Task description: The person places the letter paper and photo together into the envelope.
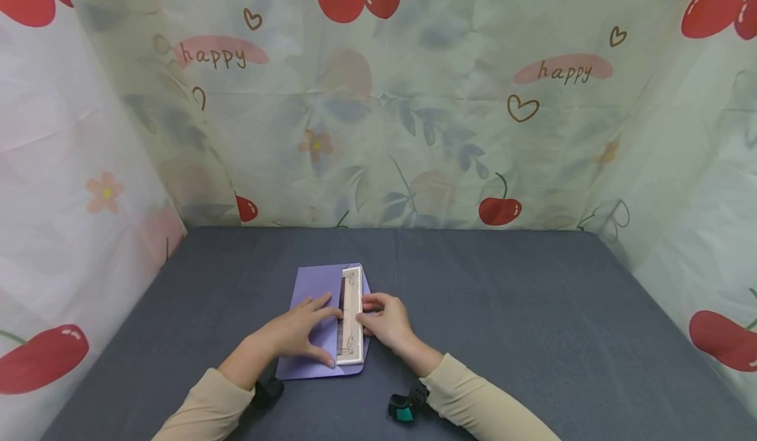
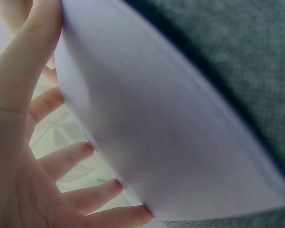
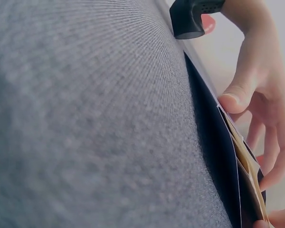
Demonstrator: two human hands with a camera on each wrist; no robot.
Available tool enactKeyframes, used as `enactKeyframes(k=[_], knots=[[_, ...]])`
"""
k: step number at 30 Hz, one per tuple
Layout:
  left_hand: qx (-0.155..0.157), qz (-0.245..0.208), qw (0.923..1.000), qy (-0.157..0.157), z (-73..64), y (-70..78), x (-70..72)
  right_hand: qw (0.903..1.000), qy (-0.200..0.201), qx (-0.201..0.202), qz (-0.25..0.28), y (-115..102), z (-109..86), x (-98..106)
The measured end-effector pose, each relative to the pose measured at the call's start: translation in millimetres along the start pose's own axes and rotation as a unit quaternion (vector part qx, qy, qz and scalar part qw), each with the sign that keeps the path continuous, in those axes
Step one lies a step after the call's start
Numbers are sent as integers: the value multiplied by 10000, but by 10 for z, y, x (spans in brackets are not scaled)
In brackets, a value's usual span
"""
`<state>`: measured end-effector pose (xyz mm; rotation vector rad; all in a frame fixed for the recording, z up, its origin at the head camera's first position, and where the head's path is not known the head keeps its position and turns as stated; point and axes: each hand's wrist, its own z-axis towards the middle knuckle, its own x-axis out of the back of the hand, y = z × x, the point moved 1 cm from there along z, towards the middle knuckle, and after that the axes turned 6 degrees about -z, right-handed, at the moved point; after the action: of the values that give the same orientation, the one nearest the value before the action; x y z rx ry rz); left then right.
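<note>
A flat purple paper folder [image 1: 316,283] lies on the dark table. Along its right part runs a narrow cream strip [image 1: 352,296] with scroll print at its ends and a pale border. My left hand [image 1: 298,330] rests on the folder, fingers spread, fingertips and thumb near the strip's left edge. In the left wrist view the purple sheet [image 2: 142,123] lies under those spread fingers. My right hand [image 1: 387,323] pinches the strip's right edge between thumb and fingers. Cream and dark layers [image 3: 244,166] show edge-on in the right wrist view, where only my right fingertips [image 3: 281,218] appear.
Dark grey cloth [image 1: 503,309] covers the table. A printed curtain [image 1: 414,132] with cherries and hearts encloses the back and sides. Each wrist wears a black camera, the right one [image 1: 405,409] with a green patch.
</note>
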<state>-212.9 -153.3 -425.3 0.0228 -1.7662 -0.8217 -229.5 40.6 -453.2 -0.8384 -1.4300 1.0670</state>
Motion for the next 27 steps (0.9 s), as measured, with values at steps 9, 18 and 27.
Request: enactKeyframes(k=[9,18,27], knots=[[-39,67,10000,16,10,-16,-8,9995,50,309,-20,27,-1,-19],[-42,8,10000,22,0,-6,4,9991,-44,417,60,12,-11,-50],[-2,21,10000,-11,-3,-2,8,9988,-130,466,73,-6,-23,-72]])
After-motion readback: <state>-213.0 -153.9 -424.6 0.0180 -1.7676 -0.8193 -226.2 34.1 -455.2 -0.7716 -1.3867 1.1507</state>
